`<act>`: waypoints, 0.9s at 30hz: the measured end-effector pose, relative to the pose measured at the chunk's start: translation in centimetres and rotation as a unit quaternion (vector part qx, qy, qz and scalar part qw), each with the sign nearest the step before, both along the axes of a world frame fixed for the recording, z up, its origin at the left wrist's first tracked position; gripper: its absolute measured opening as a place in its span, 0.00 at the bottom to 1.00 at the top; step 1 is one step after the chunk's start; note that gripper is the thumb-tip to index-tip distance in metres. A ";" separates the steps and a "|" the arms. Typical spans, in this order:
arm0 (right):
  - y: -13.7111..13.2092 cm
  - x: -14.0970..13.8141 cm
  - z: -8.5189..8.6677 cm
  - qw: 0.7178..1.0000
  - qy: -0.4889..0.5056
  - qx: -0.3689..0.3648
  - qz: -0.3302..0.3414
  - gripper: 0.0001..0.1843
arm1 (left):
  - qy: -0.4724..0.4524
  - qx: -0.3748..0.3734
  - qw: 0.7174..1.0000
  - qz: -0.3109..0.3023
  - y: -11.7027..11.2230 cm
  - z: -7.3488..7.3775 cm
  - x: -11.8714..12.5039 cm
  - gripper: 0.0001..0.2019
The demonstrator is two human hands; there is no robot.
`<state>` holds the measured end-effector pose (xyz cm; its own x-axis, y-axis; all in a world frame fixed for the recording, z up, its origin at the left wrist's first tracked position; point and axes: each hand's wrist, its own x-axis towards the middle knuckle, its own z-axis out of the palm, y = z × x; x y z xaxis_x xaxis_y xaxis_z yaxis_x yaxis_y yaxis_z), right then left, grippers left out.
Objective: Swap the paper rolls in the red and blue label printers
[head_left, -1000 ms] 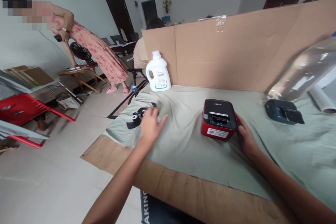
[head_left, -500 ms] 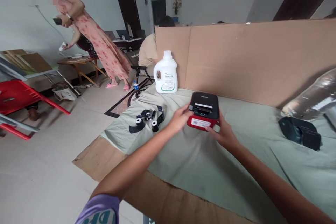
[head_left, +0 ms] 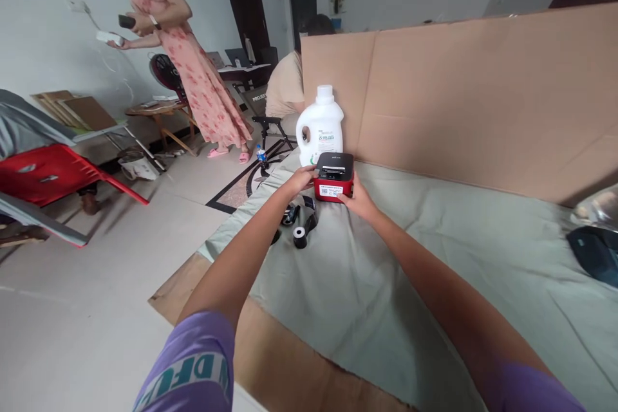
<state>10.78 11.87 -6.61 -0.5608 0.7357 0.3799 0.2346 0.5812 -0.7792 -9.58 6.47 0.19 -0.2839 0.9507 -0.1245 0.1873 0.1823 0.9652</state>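
A small black-and-red label printer (head_left: 334,175) with a white sticker on its front is held between my two hands, in front of the white detergent jug (head_left: 324,122). My left hand (head_left: 303,180) grips its left side, fingers closed against the case. On the right side and lower front corner, my right hand (head_left: 360,198) is closed around it. Whether its base touches the cloth I cannot tell. Beside my left forearm lie a black ribbon roll (head_left: 300,236) with a white core and more black ribbon, partly covered by the arm.
A green cloth (head_left: 386,270) covers the wooden board (head_left: 290,347). A tall cardboard panel (head_left: 463,103) stands behind. A dark object (head_left: 596,254) lies at the right edge. One person in a pink dress (head_left: 193,77) stands at the left; another sits behind the panel, near a red chair (head_left: 53,174).
Both hands have carried the printer away from me and left, up to the jug, whose lower part it now covers. The view has turned rightward less than the dark object's shift suggests.
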 end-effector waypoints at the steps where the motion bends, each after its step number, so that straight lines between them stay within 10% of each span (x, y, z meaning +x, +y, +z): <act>1: -0.3 0.5 -0.3 1.000 0.010 -0.016 -0.013 0.53 | 0.039 0.005 0.999 -0.003 -0.4 -0.1 -0.7 0.24; 11: -7.6 16.3 -3.9 0.994 -0.006 -0.032 -0.106 0.39 | 0.365 -0.118 0.911 -0.149 -9.8 -0.3 -7.0 0.31; 15: -8.3 16.8 -3.2 0.991 -0.013 -0.022 -0.132 0.37 | 0.428 -0.108 0.890 -0.115 -9.6 -1.6 -5.8 0.28; 21: -8.9 16.2 -2.5 0.991 -0.076 0.040 -0.098 0.36 | 0.225 -0.140 0.964 -0.008 -7.9 -1.5 -5.0 0.24; 27: -8.8 16.5 -2.7 0.993 -0.052 0.029 -0.104 0.35 | 0.238 -0.150 0.952 0.120 -5.1 -1.9 -3.9 0.26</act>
<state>27.24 3.03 -9.28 -0.4373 0.8185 0.3727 0.4320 0.5547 -0.7112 -13.48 1.36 -1.72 -0.5804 0.7934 -0.1832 0.5086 0.5289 0.6794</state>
